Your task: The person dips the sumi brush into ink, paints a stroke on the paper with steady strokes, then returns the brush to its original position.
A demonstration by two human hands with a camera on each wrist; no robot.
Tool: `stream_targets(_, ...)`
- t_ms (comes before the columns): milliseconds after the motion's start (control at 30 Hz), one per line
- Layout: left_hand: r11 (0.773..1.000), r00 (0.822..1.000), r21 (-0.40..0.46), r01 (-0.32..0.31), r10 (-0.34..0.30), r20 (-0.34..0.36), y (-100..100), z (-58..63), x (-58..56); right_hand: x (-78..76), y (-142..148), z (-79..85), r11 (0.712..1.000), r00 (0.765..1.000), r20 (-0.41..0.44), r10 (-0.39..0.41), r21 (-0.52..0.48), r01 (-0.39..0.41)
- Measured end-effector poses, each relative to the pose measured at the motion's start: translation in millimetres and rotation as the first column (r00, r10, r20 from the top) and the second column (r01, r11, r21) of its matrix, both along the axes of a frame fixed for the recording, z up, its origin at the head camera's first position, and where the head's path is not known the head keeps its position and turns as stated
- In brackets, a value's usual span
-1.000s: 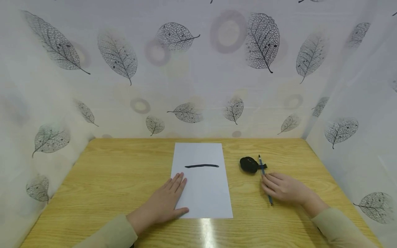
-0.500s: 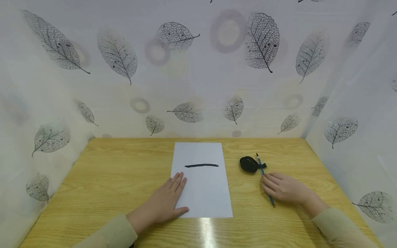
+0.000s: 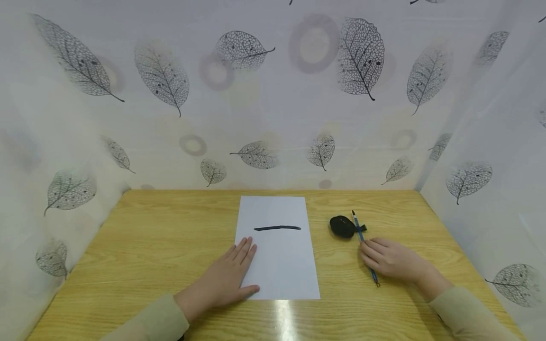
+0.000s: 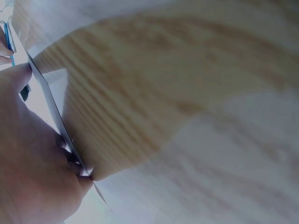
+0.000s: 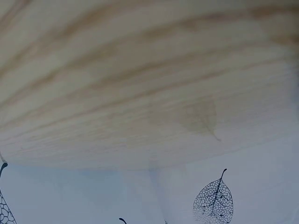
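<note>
My left hand (image 3: 225, 278) rests flat on the left edge of a white sheet of paper (image 3: 283, 270), fingers straight and thumb spread out. A single thick black brush stroke (image 3: 277, 228) runs across the upper part of the sheet. To the right of the paper, my right hand (image 3: 394, 259) pinches a blue writing brush (image 3: 358, 224), its dark tip pointing away from me. The brush lies slanted over the narrow end of a black, gourd-shaped inkstone (image 3: 341, 227). In the left wrist view, the left hand (image 4: 37, 172) lies along the paper's edge. The right wrist view shows no hand.
Both hands work over a wood-grain table (image 3: 170, 227). Behind it and at both sides hangs a pale curtain (image 3: 273, 109) printed with dark leaves. Light reflects off the tabletop just below the paper.
The brush's tip has swung slightly left and its tail end slightly right and towards me, mostly in the first half second. The left hand and paper have stayed in place.
</note>
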State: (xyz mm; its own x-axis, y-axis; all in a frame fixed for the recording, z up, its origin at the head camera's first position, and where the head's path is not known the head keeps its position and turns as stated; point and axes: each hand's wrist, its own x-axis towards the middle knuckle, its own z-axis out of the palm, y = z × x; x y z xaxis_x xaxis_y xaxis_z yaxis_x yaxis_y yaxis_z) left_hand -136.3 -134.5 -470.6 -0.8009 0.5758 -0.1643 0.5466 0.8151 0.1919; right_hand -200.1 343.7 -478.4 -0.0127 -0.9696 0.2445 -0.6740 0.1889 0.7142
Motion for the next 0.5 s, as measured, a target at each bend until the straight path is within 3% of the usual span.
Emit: stream_targets(500, 1.0, 1.0, 0.009, -0.005, 0.005, -0.008, 0.4, 0.9, 1.1, 2.5, 1.0, 0.7, 1.0, 1.0, 0.006, -0.026, 0.017, 0.026)
